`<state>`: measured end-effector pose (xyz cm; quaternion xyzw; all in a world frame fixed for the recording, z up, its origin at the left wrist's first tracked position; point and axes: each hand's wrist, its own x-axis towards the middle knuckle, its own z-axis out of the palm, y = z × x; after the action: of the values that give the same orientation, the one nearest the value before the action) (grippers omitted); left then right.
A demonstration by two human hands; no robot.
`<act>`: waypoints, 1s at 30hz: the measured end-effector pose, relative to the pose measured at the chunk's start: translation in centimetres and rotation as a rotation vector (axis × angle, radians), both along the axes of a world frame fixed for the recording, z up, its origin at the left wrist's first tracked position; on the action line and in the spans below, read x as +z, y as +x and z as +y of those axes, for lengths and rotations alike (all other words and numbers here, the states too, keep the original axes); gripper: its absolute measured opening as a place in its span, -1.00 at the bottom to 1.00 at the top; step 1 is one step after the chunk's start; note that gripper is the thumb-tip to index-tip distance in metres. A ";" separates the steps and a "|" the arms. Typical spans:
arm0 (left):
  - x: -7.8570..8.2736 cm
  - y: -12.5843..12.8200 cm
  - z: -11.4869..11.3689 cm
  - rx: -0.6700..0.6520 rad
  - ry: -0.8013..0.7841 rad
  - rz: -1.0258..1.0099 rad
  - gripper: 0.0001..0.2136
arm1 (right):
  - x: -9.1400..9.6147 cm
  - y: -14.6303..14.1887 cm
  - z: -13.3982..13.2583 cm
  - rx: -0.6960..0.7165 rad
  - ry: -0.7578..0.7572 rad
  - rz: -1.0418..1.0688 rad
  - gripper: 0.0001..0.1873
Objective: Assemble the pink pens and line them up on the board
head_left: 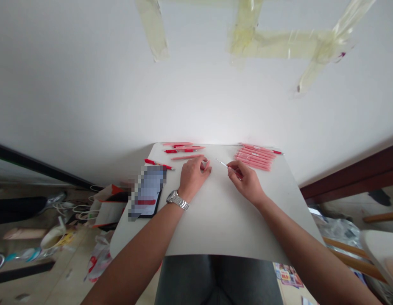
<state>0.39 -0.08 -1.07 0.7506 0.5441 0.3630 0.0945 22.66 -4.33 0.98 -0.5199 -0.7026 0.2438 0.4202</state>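
Note:
My left hand (195, 173), with a metal watch (178, 200) at the wrist, pinches a short pink pen part (207, 164) between thumb and fingers. Across a small gap to the right, my right hand (247, 181) is closed on a thin pen refill (222, 162). The refill's narrow pale end points up and left, and its reddish rear is partly hidden by my fingers. Just beyond my left hand lies a pink pen barrel (186, 157). A row of several pink pens (255, 157) lies beyond my right hand.
Red pens (180, 151) and pink pieces lie at the table's back left. Another red pen (158, 164) rests above a phone (148, 192) on the left. The white table (215, 228) meets a wall (196, 93). Bags (101, 254) and clutter cover the floor at left.

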 end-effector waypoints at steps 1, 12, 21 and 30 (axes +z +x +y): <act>0.0 0.0 0.0 0.000 -0.001 -0.002 -0.78 | 0.0 0.0 0.0 0.001 0.000 0.000 -0.80; 0.0 0.0 0.0 -0.009 -0.008 -0.030 -0.77 | -0.1 0.0 0.1 0.002 0.009 -0.014 -0.79; 0.4 0.0 -0.3 -0.003 0.048 -0.025 -0.87 | 0.0 -0.1 0.1 0.014 0.001 -0.005 -0.78; 1.9 0.5 -0.7 -0.155 0.019 -0.386 -0.85 | 0.1 -0.1 -0.1 0.027 0.010 0.001 -0.80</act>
<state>0.84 -0.79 0.86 0.7075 0.4531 0.4967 0.2177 22.54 -4.42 1.09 -0.5083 -0.7106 0.2460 0.4198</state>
